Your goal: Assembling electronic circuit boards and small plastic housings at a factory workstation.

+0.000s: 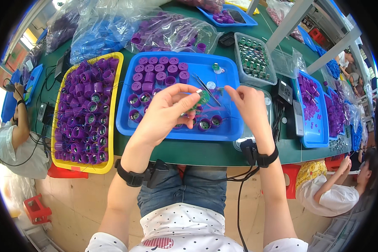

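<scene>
1. Our left hand pinches a green board over the blue tray.
2. The board looks round, but our fingers hide part.
3. Our right hand looks nearly pinched; we can't tell if it holds anything.

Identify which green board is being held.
The board in the left hand, above the blue tray; the others, such as those in the clear tub, are not held.

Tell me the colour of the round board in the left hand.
The round board in the left hand is green, best seen in the head view.
</scene>
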`<state>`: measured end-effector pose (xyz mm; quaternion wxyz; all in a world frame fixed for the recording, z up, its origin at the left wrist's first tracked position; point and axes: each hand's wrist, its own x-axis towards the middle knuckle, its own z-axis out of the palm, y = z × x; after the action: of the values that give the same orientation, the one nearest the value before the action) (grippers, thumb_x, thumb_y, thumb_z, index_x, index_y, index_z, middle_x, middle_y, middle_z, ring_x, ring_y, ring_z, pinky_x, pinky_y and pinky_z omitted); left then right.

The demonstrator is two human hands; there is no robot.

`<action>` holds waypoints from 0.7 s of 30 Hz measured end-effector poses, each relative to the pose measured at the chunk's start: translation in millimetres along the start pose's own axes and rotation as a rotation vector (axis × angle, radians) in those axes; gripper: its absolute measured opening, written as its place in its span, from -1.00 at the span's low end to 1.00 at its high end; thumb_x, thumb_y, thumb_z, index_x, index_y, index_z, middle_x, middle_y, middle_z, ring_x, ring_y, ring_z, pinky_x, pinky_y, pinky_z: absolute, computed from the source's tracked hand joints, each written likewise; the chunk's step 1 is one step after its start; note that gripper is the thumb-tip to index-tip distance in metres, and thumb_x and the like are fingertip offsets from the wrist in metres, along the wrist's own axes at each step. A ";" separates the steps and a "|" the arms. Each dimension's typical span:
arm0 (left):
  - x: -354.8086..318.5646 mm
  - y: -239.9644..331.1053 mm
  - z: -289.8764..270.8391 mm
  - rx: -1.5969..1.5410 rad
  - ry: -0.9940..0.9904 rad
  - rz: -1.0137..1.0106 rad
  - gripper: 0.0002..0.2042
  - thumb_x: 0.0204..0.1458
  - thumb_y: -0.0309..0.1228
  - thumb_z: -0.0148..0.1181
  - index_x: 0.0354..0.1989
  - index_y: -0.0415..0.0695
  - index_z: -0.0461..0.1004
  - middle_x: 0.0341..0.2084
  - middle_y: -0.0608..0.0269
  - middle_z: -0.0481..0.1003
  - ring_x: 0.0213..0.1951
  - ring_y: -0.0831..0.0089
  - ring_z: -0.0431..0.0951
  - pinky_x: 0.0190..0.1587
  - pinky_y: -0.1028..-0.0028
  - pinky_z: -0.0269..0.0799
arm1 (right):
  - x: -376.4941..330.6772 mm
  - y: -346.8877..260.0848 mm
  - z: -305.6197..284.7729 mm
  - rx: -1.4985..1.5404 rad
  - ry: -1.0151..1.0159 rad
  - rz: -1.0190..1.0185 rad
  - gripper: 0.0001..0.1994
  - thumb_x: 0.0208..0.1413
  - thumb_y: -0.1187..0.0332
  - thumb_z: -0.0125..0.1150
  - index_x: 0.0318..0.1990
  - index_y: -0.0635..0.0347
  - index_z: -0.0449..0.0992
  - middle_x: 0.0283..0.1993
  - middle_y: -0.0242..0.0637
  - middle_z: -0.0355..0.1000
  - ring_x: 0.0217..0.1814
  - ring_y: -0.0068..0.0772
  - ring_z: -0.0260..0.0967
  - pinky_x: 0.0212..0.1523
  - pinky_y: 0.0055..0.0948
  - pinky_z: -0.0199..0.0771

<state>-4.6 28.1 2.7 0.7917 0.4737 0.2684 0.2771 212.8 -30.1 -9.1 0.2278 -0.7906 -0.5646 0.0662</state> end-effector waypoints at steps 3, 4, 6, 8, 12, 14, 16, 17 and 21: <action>0.6 -4.5 -4.5 0.090 -0.094 0.028 -0.71 0.12 -0.43 0.10 0.01 -0.21 0.38 -0.33 0.34 0.42 -0.40 0.62 0.37 -0.34 0.58 0.37 | -16.2 -15.2 -13.0 0.502 -0.220 0.013 -0.68 0.16 0.18 0.06 -0.45 0.27 0.51 -0.59 -0.41 0.41 -0.55 -0.65 0.32 -0.54 -0.59 0.24; 0.7 -5.6 -4.6 0.131 -0.169 0.062 -0.69 0.11 -0.44 0.10 0.03 -0.20 0.37 -0.31 0.33 0.43 -0.38 0.63 0.38 -0.32 0.60 0.36 | -20.6 -16.0 -13.0 0.938 -0.389 -0.028 -0.69 0.17 0.18 0.05 -0.42 0.26 0.50 -0.56 -0.42 0.42 -0.54 -0.65 0.31 -0.54 -0.60 0.24; 1.6 -3.6 -0.8 0.127 -0.161 0.056 -0.66 0.08 -0.48 0.12 0.05 -0.21 0.37 -0.24 0.30 0.45 -0.32 0.63 0.42 -0.28 0.60 0.38 | -21.5 -16.7 -12.2 0.990 -0.561 -0.149 -0.70 0.20 0.18 0.01 -0.38 0.24 0.48 -0.53 -0.45 0.39 -0.54 -0.68 0.26 -0.56 -0.65 0.20; 1.9 -3.8 4.0 0.114 -0.107 0.096 -0.67 0.06 -0.53 0.14 0.03 -0.24 0.38 -0.21 0.24 0.48 -0.25 0.58 0.48 -0.22 0.57 0.44 | -24.9 -23.5 -11.9 1.066 -0.526 -0.080 -0.69 0.22 0.18 -0.01 -0.37 0.25 0.49 -0.57 -0.47 0.34 -0.56 -0.73 0.20 -0.58 -0.68 0.14; 4.4 -7.9 2.4 0.020 -0.018 0.052 -0.66 0.03 -0.57 0.15 0.03 -0.27 0.37 -0.23 0.18 0.51 -0.24 0.51 0.54 -0.20 0.54 0.50 | -31.9 -27.8 -5.1 1.043 -0.395 0.037 -0.69 0.23 0.20 -0.03 -0.38 0.26 0.48 -0.60 -0.50 0.29 -0.58 -0.75 0.17 -0.60 -0.69 0.10; 5.7 -11.2 -0.6 -0.131 0.000 0.047 -0.65 0.02 -0.59 0.17 0.02 -0.28 0.37 -0.28 0.14 0.53 -0.28 0.47 0.57 -0.22 0.52 0.54 | -32.4 -31.1 -2.6 1.069 -0.382 0.047 -0.69 0.24 0.20 -0.04 -0.39 0.26 0.48 -0.60 -0.50 0.29 -0.57 -0.75 0.17 -0.60 -0.69 0.10; 4.7 -13.0 0.5 -0.078 0.018 0.042 -0.65 0.02 -0.58 0.17 0.02 -0.28 0.37 -0.29 0.13 0.53 -0.28 0.46 0.57 -0.22 0.52 0.54 | -33.1 -30.5 -1.5 1.093 -0.367 0.058 -0.68 0.24 0.21 -0.05 -0.39 0.26 0.48 -0.59 -0.51 0.28 -0.57 -0.75 0.17 -0.61 -0.69 0.09; 4.1 -13.4 1.3 -0.025 0.034 0.038 -0.64 0.01 -0.57 0.18 0.03 -0.28 0.36 -0.30 0.13 0.53 -0.28 0.46 0.57 -0.22 0.52 0.55 | -32.7 -27.0 0.6 1.104 -0.372 0.036 -0.70 0.24 0.21 -0.04 -0.38 0.25 0.47 -0.59 -0.49 0.28 -0.58 -0.75 0.14 -0.61 -0.69 0.09; 2.4 -13.0 4.7 -0.067 -0.011 0.054 -0.64 0.02 -0.57 0.17 0.03 -0.27 0.36 -0.34 0.16 0.53 -0.32 0.49 0.56 -0.26 0.53 0.53 | -36.2 -28.3 3.9 1.467 -0.416 0.018 -0.74 0.25 0.23 -0.05 -0.33 0.23 0.43 -0.59 -0.45 0.25 -0.61 -0.73 0.05 -0.61 -0.65 0.07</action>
<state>2.7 21.7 -7.4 0.8008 0.4554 0.2417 0.3048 174.2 -55.1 -5.8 0.5832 -0.4122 -0.4008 0.5738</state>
